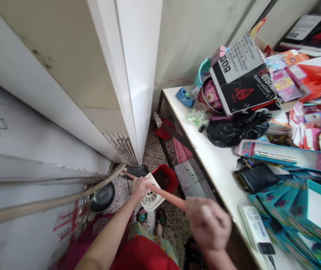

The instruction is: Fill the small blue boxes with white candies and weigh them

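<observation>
A broom with an orange handle [168, 195] slants across the middle of the view, held in both hands. My left hand [141, 188] is closed round the lower part of the handle. Nearer the camera, my right hand [208, 222] is closed round its upper end and slightly blurred. The dark broom head [138, 171] is low beside the foot of the white wall panel. A white slotted plastic container [152, 204] is just below the handle, partly covered by it. Right behind that is a red bin [174, 179].
At right, a white table [219, 170] bears a black box [244, 86], a black plastic bag [233, 129], teal boxes [295, 202] and a white power bank [254, 225]. A dark basin [102, 197] is at left, below a long pole [50, 208]. My sandalled feet [142, 215] stand on speckled floor.
</observation>
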`<move>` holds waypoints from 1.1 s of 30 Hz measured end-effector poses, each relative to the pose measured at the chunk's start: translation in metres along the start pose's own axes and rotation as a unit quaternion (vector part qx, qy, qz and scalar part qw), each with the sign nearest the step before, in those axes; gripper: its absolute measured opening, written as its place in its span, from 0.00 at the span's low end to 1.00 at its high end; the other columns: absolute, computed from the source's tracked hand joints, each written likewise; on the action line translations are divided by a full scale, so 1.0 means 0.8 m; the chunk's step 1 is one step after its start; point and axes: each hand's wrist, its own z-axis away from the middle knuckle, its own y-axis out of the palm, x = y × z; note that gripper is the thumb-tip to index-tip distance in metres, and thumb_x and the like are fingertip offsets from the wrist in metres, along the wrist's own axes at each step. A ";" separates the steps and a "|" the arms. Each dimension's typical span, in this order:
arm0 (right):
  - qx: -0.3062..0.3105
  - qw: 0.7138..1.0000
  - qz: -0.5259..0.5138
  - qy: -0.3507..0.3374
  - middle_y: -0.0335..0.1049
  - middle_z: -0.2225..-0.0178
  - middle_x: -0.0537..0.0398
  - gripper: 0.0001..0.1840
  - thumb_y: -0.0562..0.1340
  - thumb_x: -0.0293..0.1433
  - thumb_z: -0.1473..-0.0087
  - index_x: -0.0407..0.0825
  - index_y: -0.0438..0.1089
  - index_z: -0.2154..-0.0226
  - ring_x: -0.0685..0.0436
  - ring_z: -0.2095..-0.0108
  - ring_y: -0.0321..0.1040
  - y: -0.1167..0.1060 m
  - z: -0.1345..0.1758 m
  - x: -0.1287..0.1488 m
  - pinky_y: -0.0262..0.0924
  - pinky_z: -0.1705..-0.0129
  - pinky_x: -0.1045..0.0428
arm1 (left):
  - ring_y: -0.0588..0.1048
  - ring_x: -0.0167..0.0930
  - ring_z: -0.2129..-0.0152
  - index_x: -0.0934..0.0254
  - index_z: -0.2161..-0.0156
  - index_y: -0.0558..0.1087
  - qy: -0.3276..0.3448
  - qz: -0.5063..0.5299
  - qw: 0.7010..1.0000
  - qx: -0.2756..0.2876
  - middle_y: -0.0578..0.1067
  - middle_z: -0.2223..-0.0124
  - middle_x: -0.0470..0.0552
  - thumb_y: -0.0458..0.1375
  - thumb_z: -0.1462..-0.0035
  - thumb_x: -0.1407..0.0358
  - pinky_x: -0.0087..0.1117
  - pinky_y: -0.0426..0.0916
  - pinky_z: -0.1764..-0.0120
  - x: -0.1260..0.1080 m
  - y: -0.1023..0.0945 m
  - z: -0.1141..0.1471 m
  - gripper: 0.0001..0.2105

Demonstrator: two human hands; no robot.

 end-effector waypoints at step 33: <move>-0.038 0.999 -0.030 0.011 0.52 0.83 0.64 0.06 0.57 0.31 0.44 0.49 0.62 0.72 0.53 0.83 0.50 0.000 -0.022 -0.011 0.49 0.79 0.56 | 0.68 0.32 0.61 0.62 0.68 0.71 0.026 0.089 0.994 -0.058 0.72 0.64 0.50 0.47 0.40 0.63 0.29 0.60 0.59 -0.002 0.042 -0.033 0.11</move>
